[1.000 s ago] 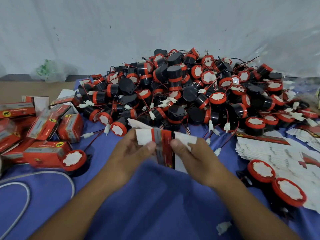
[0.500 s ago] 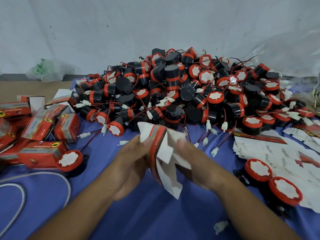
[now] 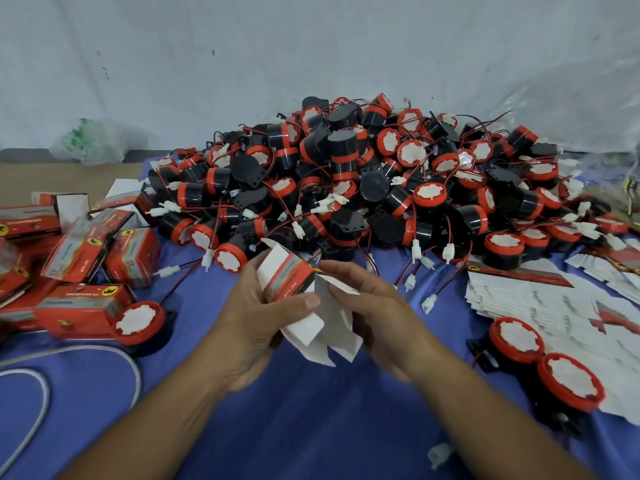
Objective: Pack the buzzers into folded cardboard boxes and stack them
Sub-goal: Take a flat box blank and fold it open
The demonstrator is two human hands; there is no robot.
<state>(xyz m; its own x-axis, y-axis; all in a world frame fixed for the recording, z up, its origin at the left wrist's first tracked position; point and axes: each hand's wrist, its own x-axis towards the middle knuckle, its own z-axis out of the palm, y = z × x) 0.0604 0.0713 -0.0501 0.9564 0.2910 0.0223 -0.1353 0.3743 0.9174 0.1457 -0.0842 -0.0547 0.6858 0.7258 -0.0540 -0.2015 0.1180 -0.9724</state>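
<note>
Both hands hold a small red and white cardboard box (image 3: 294, 278) over the blue cloth, its white flaps hanging open toward me. My left hand (image 3: 249, 317) grips the box body with the thumb across its side. My right hand (image 3: 374, 310) pinches a white flap of it. A big heap of black and red buzzers (image 3: 346, 174) with red wires and white plugs lies just behind. Packed red boxes (image 3: 83, 258) lie in a loose pile at the left. Flat unfolded boxes (image 3: 540, 299) are stacked at the right.
One buzzer (image 3: 138, 322) lies beside the packed boxes at the left, two more buzzers (image 3: 543, 358) at the right front. A white cable (image 3: 41, 393) loops at the lower left. A loose white plug (image 3: 439, 454) lies near the front. A grey wall rises behind.
The flat box has been opened into a sleeve and turned, its flaps now hanging down toward me. Both hands have shifted slightly lower on it.
</note>
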